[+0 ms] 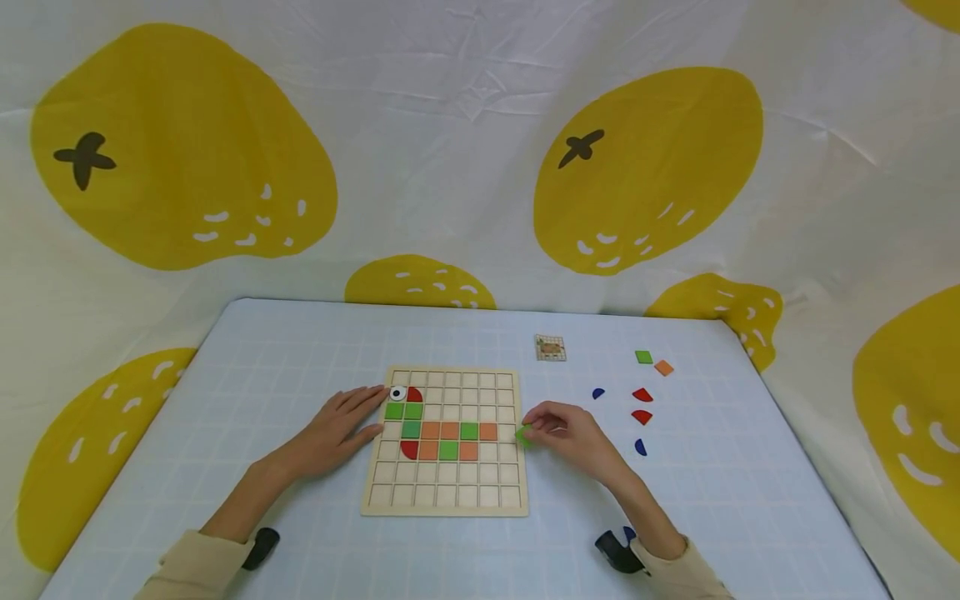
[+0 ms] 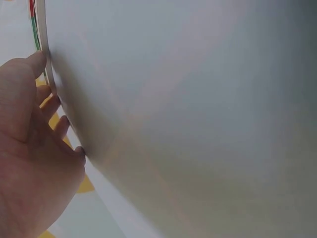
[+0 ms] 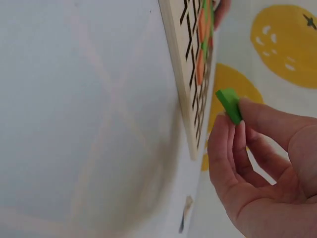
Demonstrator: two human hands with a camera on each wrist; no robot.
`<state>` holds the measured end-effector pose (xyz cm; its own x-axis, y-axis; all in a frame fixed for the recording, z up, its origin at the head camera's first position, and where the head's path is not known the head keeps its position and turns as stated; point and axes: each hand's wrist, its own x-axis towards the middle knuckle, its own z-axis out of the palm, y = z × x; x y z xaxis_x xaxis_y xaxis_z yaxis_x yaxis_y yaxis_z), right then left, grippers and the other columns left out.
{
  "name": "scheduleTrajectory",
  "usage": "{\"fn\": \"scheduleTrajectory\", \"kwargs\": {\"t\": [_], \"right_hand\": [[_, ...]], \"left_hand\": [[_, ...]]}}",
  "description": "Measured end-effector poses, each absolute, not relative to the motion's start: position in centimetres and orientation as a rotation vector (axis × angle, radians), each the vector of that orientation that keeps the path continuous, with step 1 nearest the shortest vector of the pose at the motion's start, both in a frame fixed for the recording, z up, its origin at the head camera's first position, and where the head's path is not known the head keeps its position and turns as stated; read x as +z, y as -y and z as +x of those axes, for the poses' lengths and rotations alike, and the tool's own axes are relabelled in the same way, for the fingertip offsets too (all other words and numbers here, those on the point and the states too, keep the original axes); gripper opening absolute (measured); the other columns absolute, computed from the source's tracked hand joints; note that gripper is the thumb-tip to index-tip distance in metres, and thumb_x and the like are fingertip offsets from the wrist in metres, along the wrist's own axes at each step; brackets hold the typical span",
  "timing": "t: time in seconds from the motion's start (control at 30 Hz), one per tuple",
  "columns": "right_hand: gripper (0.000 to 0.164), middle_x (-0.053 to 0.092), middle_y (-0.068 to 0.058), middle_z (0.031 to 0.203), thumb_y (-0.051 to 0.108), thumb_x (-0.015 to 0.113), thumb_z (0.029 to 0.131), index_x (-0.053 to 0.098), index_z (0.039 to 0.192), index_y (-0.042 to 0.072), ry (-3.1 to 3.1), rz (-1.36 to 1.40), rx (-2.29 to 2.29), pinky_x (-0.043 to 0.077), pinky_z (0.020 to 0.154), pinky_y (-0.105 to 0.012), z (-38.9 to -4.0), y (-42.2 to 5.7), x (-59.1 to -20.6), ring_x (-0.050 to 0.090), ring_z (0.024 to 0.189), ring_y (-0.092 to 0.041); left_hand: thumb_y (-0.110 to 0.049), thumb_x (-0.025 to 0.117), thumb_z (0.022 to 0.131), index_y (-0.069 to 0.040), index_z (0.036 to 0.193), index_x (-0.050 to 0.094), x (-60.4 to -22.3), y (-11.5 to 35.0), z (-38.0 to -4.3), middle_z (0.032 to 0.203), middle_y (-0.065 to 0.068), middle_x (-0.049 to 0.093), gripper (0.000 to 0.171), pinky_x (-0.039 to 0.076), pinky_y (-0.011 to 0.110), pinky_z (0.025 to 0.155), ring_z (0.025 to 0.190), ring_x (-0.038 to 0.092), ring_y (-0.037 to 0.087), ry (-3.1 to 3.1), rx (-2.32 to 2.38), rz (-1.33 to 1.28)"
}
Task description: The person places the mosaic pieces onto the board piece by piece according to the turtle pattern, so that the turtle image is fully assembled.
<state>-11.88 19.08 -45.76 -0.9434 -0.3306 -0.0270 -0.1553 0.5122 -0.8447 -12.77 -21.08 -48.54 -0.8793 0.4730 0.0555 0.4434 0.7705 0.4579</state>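
A wooden grid board (image 1: 446, 507) lies on the table with coloured tiles in its upper left and middle cells. Among them are a white eye tile (image 1: 398, 392), red quarter-round tiles (image 1: 415, 394) and several orange and green squares. My left hand (image 1: 333, 431) rests at the board's left edge, fingers extended, the fingertips right at the rim. Between thumb and fingers, my right hand (image 1: 570, 437) pinches a small green tile (image 3: 230, 105) over the board's right edge. Part of that tile is hidden by the fingers.
Loose to the right lie a green tile (image 1: 643, 357), an orange tile (image 1: 663, 367), two red pieces (image 1: 642, 417) and several blue pieces (image 1: 597, 393). A small picture card (image 1: 551, 347) lies behind the board's right corner. A patterned cloth (image 1: 435, 167) hangs behind the table.
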Motion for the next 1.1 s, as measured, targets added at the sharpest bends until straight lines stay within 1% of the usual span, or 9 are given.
{"fn": "scheduleTrajectory", "kwargs": {"t": [0.2,0.37,0.5,0.63,0.77,0.9,1.1], "right_hand": [[0.015,0.068,0.001,0.090,0.017,0.078,0.093,0.072,0.103,0.007,-2.507,-0.452,-1.435,0.056,0.079,-0.022,-12.0,-17.4,-46.0,0.064,0.085,-0.017],[0.013,0.068,0.000,0.090,0.012,0.078,0.093,0.071,0.102,0.006,-2.473,-0.480,-1.446,0.056,0.076,-0.023,-12.0,-16.1,-46.3,0.065,0.083,-0.016],[0.011,0.068,0.001,0.088,0.011,0.077,0.093,0.072,0.101,0.005,-2.475,-0.516,-1.438,0.055,0.073,-0.023,-11.9,-15.3,-46.7,0.064,0.080,-0.014],[0.010,0.067,0.001,0.085,0.010,0.077,0.093,0.072,0.098,0.005,-2.497,-0.509,-1.424,0.054,0.069,-0.023,-11.8,-14.9,-47.2,0.062,0.077,-0.014],[0.012,0.067,0.000,0.084,0.012,0.078,0.092,0.071,0.097,0.004,-2.512,-0.501,-1.416,0.053,0.068,-0.022,-11.8,-14.7,-47.3,0.061,0.076,-0.014],[0.013,0.066,0.001,0.083,0.014,0.078,0.093,0.071,0.097,0.004,-2.508,-0.504,-1.402,0.052,0.068,-0.022,-11.8,-14.6,-47.2,0.060,0.075,-0.013],[0.011,0.064,0.001,0.082,0.012,0.077,0.093,0.070,0.096,0.004,-2.505,-0.505,-1.386,0.050,0.067,-0.020,-11.6,-14.5,-47.2,0.058,0.074,-0.012]], "left_hand": [[-0.033,0.059,0.106,-0.009,0.159,0.039,-48.7,21.3,-12.8,0.161,0.014,0.041,0.061,0.032,0.063,0.116,0.146,0.033,0.043,-2.909,0.736,0.758],[-0.035,0.058,0.106,-0.011,0.160,0.038,-48.9,21.4,-12.8,0.162,0.012,0.040,0.062,0.033,0.063,0.115,0.146,0.033,0.042,-2.906,0.723,0.739],[-0.033,0.059,0.106,-0.010,0.159,0.038,-48.7,21.3,-12.8,0.161,0.013,0.040,0.062,0.033,0.063,0.115,0.146,0.033,0.042,-2.901,0.725,0.737],[-0.031,0.060,0.105,-0.010,0.159,0.039,-48.5,21.1,-12.9,0.160,0.013,0.041,0.061,0.033,0.064,0.115,0.145,0.034,0.042,-2.901,0.706,0.737],[-0.033,0.059,0.106,-0.010,0.160,0.038,-48.4,21.0,-13.0,0.161,0.013,0.040,0.062,0.032,0.064,0.115,0.145,0.033,0.043,-2.902,0.687,0.735],[-0.031,0.059,0.106,-0.008,0.159,0.039,-48.2,21.0,-12.9,0.161,0.016,0.040,0.061,0.032,0.066,0.114,0.144,0.034,0.045,-2.903,0.707,0.750],[-0.031,0.061,0.105,-0.008,0.157,0.042,-47.9,20.8,-12.9,0.159,0.017,0.042,0.061,0.031,0.068,0.113,0.143,0.035,0.046,-2.893,0.730,0.725]]}}
